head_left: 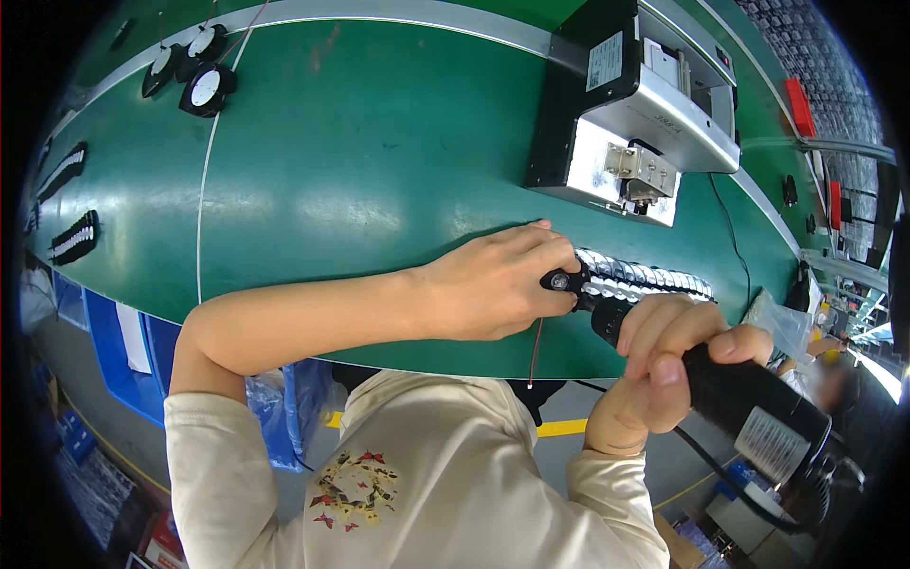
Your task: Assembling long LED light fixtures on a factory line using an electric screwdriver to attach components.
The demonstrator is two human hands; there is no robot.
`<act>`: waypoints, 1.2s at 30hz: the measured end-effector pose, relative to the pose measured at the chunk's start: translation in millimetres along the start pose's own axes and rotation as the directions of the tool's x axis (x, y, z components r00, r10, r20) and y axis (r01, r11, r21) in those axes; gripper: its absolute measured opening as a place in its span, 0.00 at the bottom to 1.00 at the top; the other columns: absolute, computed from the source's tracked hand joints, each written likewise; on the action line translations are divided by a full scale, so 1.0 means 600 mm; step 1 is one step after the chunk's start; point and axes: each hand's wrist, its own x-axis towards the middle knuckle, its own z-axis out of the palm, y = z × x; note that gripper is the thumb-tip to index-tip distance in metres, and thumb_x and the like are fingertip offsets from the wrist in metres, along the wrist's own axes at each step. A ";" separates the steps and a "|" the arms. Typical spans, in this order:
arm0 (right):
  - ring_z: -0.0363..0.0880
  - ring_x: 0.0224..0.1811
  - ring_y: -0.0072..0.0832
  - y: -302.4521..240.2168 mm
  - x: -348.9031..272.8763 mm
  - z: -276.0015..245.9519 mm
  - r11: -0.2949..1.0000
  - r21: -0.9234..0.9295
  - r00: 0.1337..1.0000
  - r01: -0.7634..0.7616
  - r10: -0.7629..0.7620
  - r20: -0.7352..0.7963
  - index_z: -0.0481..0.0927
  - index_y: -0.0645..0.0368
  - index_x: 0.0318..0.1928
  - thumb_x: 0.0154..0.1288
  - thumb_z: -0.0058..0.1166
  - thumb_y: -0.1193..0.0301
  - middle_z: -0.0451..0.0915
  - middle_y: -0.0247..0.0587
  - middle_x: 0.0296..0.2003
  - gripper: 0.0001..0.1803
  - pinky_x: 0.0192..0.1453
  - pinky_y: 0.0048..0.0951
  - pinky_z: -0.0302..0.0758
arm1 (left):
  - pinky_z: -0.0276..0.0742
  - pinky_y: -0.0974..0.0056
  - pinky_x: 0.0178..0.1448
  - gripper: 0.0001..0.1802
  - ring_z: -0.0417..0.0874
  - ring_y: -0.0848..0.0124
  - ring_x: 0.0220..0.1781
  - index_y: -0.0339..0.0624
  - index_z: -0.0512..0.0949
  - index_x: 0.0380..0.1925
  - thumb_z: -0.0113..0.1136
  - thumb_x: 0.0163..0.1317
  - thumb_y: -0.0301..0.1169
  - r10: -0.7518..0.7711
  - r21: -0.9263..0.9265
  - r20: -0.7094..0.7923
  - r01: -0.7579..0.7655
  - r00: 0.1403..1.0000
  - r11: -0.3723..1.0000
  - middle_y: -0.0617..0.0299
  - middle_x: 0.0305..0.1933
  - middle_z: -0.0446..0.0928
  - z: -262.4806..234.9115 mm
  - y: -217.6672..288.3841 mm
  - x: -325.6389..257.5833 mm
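Observation:
My right hand (673, 351) is wrapped round a black electric screwdriver (758, 408), whose cable loops down at the right. Its nose points left, toward a small black part (561, 281) with a round metal centre. My left hand (498, 284) pinches that part at its edge, low on the green table. A thin red wire (536, 353) hangs down from beside the fingers. Right behind the part lies a row of black pieces with shiny white discs (649, 275), partly covered by my right hand. Whether the screwdriver's tip touches the part is hard to make out.
A silver and black screw-feeder-like machine (645, 123) stands at the back right of the green table (379, 161). Round black fans or speakers with white centres (206, 90) sit at the far left. Nearer lie rows of black-and-white pieces (74, 239). Blue bins (123, 356) stand below the edge.

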 end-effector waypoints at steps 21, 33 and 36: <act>0.69 0.17 0.24 -0.061 0.025 -0.154 0.951 0.211 0.974 0.227 -0.218 -0.069 0.48 0.58 0.73 0.59 0.52 0.75 0.73 0.36 0.27 0.43 0.21 0.29 0.71 | 0.77 0.56 0.58 0.28 0.75 0.52 0.59 0.42 0.72 0.49 0.69 0.45 0.24 -0.262 -0.089 0.116 0.273 0.958 0.958 0.54 0.59 0.68 -0.029 0.036 0.018; 0.67 0.14 0.22 -0.045 -0.008 -0.203 0.944 0.323 0.995 0.074 -0.050 -0.083 0.57 0.68 0.65 0.55 0.59 0.79 0.70 0.36 0.20 0.38 0.19 0.23 0.69 | 0.64 0.57 0.72 0.49 0.70 0.55 0.67 0.45 0.67 0.64 0.76 0.35 0.27 -0.453 0.370 -0.286 0.533 0.845 0.761 0.50 0.66 0.69 -0.229 -0.111 0.072; 0.67 0.14 0.22 -0.048 0.005 -0.212 0.957 0.281 0.978 0.073 -0.014 -0.208 0.57 0.68 0.64 0.55 0.60 0.78 0.70 0.35 0.19 0.37 0.19 0.22 0.69 | 0.64 0.56 0.72 0.46 0.68 0.52 0.68 0.44 0.64 0.67 0.70 0.42 0.23 -0.489 0.395 -0.501 0.692 0.714 0.605 0.48 0.66 0.68 -0.237 -0.196 0.088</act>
